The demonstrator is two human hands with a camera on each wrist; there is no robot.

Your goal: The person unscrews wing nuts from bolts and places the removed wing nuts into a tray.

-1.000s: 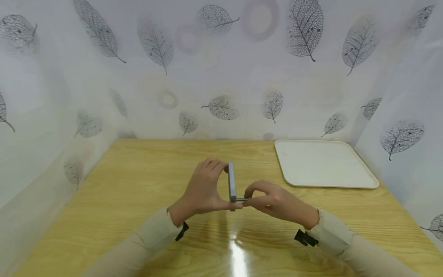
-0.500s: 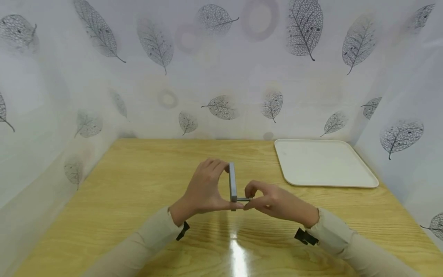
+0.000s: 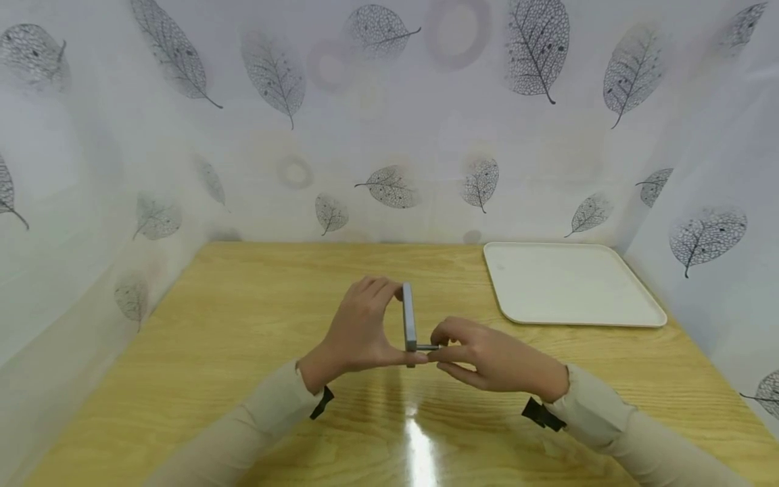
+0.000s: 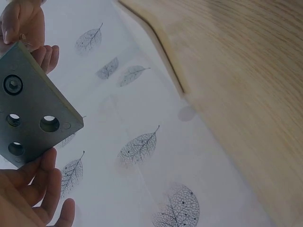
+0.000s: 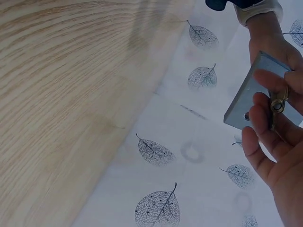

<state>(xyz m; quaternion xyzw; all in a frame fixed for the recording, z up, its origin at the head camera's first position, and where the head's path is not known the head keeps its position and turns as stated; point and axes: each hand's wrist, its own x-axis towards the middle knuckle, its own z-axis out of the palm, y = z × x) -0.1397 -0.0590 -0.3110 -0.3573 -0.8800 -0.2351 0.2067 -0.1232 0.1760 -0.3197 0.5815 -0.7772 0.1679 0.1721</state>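
Note:
My left hand (image 3: 362, 331) holds a flat grey metal plate (image 3: 409, 318) on edge above the table, fingers at its upper end and thumb at its lower end. The left wrist view shows several round holes in the plate and a socket-head bolt (image 4: 13, 85) seated in one. From the plate's right side the bolt shank (image 3: 428, 347) sticks out level. At the shank's end my right hand (image 3: 496, 355) has its curled fingers round a brass-coloured wing nut (image 5: 278, 105), best seen in the right wrist view. Fingers partly hide the nut in the head view.
A white rectangular tray (image 3: 575, 284) lies at the back right of the wooden table (image 3: 274, 291). Leaf-printed white sheeting (image 3: 420, 135) rises behind the table and along both sides. Black straps (image 3: 544, 414) hang at the wrists.
My right hand's fingers have shifted about the wing nut, with a lower finger now reaching out below the thumb. The left hand and plate have stayed nearly still.

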